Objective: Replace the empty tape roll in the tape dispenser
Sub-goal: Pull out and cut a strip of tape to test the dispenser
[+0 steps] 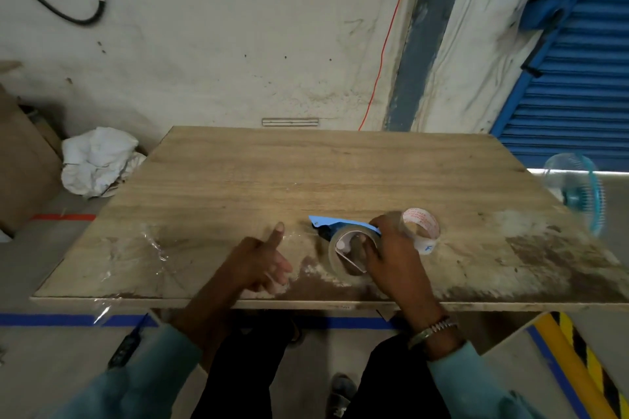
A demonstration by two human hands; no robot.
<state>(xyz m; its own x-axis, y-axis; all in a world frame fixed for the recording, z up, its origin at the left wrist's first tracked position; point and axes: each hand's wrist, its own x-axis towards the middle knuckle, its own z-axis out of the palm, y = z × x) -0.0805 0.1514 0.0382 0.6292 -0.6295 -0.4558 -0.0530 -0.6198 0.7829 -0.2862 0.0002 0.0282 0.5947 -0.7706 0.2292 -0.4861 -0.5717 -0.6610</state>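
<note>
On the wooden table point(306, 173), the right hand point(391, 255) grips the tape roll point(343, 250) seated on the blue dispenser point(335, 224), fingers curled into its core. The empty roll point(422, 226) stands just beside the hand at 1 o'clock. The left hand point(262, 262) rests open at 9 o'clock, holding nothing.

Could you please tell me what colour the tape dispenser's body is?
The plastic tape dispenser is bright blue, seen in the head view beside the right hand.
</note>
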